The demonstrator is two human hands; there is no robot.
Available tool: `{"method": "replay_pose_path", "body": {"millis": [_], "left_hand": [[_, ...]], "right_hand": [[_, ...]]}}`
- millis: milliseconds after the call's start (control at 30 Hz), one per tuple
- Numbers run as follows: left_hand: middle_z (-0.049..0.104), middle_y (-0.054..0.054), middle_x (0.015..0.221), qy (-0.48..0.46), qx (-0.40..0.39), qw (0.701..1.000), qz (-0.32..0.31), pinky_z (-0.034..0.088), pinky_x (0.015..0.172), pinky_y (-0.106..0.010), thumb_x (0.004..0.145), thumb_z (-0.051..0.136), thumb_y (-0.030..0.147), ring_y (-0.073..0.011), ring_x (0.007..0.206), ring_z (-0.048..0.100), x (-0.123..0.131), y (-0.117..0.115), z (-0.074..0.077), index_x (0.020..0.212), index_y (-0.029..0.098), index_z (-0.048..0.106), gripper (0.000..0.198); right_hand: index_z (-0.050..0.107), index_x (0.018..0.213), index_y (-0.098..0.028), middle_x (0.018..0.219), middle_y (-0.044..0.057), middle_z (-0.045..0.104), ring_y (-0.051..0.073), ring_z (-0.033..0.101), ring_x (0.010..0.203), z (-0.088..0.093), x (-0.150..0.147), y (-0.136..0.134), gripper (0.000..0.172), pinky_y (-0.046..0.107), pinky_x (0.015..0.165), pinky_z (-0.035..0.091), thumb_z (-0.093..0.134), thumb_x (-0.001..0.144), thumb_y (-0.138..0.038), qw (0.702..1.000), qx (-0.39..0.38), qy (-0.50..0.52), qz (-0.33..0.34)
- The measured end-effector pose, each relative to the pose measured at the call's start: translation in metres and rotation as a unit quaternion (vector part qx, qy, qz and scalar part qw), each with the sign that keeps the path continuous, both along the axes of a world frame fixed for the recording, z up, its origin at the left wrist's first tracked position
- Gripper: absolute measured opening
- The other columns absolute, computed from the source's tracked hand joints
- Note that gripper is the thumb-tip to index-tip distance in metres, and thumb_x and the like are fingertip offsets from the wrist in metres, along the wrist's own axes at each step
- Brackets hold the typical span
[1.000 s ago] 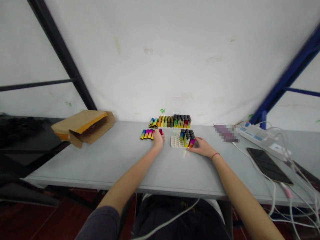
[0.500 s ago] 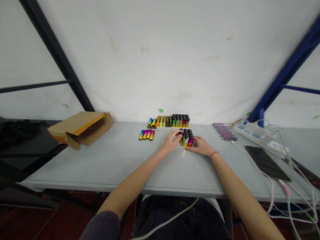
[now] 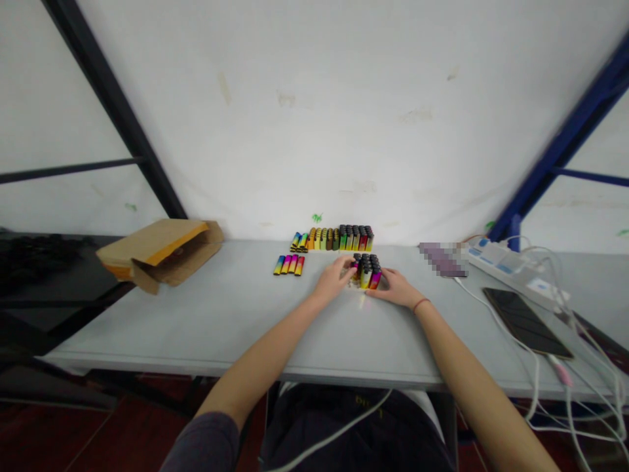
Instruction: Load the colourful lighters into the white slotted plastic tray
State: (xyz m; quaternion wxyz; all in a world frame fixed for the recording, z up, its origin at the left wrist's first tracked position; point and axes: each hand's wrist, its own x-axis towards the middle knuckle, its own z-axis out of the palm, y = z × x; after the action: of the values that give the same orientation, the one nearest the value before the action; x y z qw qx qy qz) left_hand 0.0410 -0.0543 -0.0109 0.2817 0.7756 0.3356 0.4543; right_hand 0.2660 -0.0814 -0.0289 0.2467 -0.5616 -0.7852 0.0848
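Observation:
Upright lighters (image 3: 365, 276) with black tops and bright bodies stand packed in a pale, low tray (image 3: 354, 285) on the table. At the tray's left side, my left hand (image 3: 335, 275) has its thumb and fingers closed on a pink-and-dark lighter (image 3: 354, 267), which stands against the others. My right hand (image 3: 396, 288) grips the group from the right, the thumb along the front edge and the fingers at the side. Fingertips of both hands are partly hidden. To the left, several rainbow-coloured lighters (image 3: 288, 265) lie flat in a row.
By the wall stand rows of black-topped lighters (image 3: 356, 238) and yellowish ones (image 3: 323, 239), with a small blue-green pile (image 3: 299, 242) beside them. An open cardboard box (image 3: 160, 252) rests at left. A phone (image 3: 527, 322), a power strip (image 3: 515, 272) and white cables occupy the right.
My left hand has shifted slightly, and the lighter at its fingertips now sits upright beside the others in the tray. My right hand has stayed in place.

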Motion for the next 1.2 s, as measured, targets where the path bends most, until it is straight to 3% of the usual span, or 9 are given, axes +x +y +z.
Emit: {"method": "replay_pose_path", "body": {"millis": [167,333,433,567,767,867,967,1067,1200], "left_hand": [[0.063,-0.009,0.116,0.157,0.095,0.982,0.053,0.036,0.100,-0.038,0.093,0.047,0.037,-0.0242,0.110,0.052,-0.006,-0.008,0.012,0.122,0.025,0.062,0.035],[0.059,-0.015,0.121,0.280,0.078,0.903,0.315,0.033,0.094,-0.046,0.095,0.039,0.035,-0.0325,0.114,0.045,-0.034,0.000,0.022,0.127,0.021,0.060,0.040],[0.056,-0.019,0.124,0.345,0.042,0.853,0.389,0.033,0.091,-0.049,0.093,0.041,0.032,-0.0361,0.115,0.042,-0.058,0.012,0.018,0.111,0.018,0.069,0.036],[0.059,-0.020,0.118,0.382,0.021,0.846,0.373,0.033,0.091,-0.050,0.092,0.044,0.034,-0.0365,0.116,0.042,-0.064,0.016,0.008,0.101,0.018,0.072,0.034],[0.065,-0.017,0.105,0.369,0.020,0.883,0.289,0.028,0.098,-0.055,0.092,0.045,0.024,-0.0333,0.109,0.052,-0.041,0.005,0.004,0.109,0.020,0.067,0.028],[0.060,-0.018,0.113,0.335,-0.002,0.911,0.240,0.036,0.096,-0.047,0.088,0.048,0.016,-0.0294,0.104,0.056,-0.042,0.009,0.003,0.114,0.016,0.061,0.029],[0.059,-0.016,0.111,0.238,-0.019,0.955,0.177,0.042,0.092,-0.038,0.086,0.049,0.012,-0.0242,0.099,0.059,-0.044,0.018,-0.002,0.103,0.013,0.060,0.021],[0.062,-0.007,0.091,0.065,-0.085,0.983,0.149,0.047,0.081,-0.031,0.087,0.048,0.015,-0.0176,0.081,0.062,-0.042,0.026,-0.006,0.094,0.017,0.054,0.010],[0.050,0.007,0.063,-0.135,-0.225,0.959,0.105,0.040,0.050,-0.021,0.088,0.048,0.026,-0.0085,0.046,0.050,-0.034,0.029,-0.010,0.087,0.021,0.044,0.006]], "right_hand": [[0.058,0.122,-0.016,0.125,0.016,0.063,0.034,0.058,0.115,0.000,0.001,0.000,0.068,0.048,0.101,0.045,0.070,0.070,-0.058,1.000,-0.004,0.001,0.001],[0.059,0.121,-0.017,0.124,0.015,0.064,0.034,0.057,0.117,0.000,0.000,0.000,0.067,0.049,0.100,0.046,0.071,0.070,-0.059,1.000,-0.007,0.011,0.000],[0.059,0.122,-0.018,0.124,0.015,0.064,0.035,0.057,0.116,0.001,0.000,-0.001,0.069,0.050,0.100,0.046,0.071,0.069,-0.060,1.000,-0.012,0.007,-0.003],[0.058,0.124,-0.016,0.125,0.016,0.063,0.035,0.056,0.117,0.003,0.000,-0.002,0.071,0.049,0.102,0.045,0.069,0.070,-0.061,1.000,-0.015,-0.005,-0.002],[0.056,0.126,-0.016,0.127,0.016,0.062,0.035,0.055,0.119,0.006,0.000,-0.003,0.071,0.049,0.102,0.044,0.068,0.072,-0.061,1.000,-0.027,-0.001,0.004],[0.057,0.125,-0.015,0.127,0.017,0.062,0.035,0.056,0.118,0.007,0.000,-0.003,0.073,0.049,0.102,0.045,0.068,0.071,-0.061,1.000,-0.028,0.000,0.005],[0.056,0.126,-0.015,0.127,0.017,0.063,0.035,0.055,0.119,0.006,0.000,-0.003,0.073,0.049,0.103,0.044,0.068,0.071,-0.061,1.000,-0.028,0.000,0.009],[0.056,0.126,-0.013,0.128,0.017,0.062,0.035,0.055,0.119,0.004,0.000,-0.002,0.074,0.048,0.103,0.043,0.068,0.071,-0.061,1.000,-0.027,0.000,0.005],[0.057,0.126,-0.014,0.127,0.017,0.062,0.035,0.056,0.118,0.002,0.001,-0.001,0.074,0.049,0.103,0.044,0.069,0.070,-0.061,1.000,-0.019,0.009,0.004]]}}
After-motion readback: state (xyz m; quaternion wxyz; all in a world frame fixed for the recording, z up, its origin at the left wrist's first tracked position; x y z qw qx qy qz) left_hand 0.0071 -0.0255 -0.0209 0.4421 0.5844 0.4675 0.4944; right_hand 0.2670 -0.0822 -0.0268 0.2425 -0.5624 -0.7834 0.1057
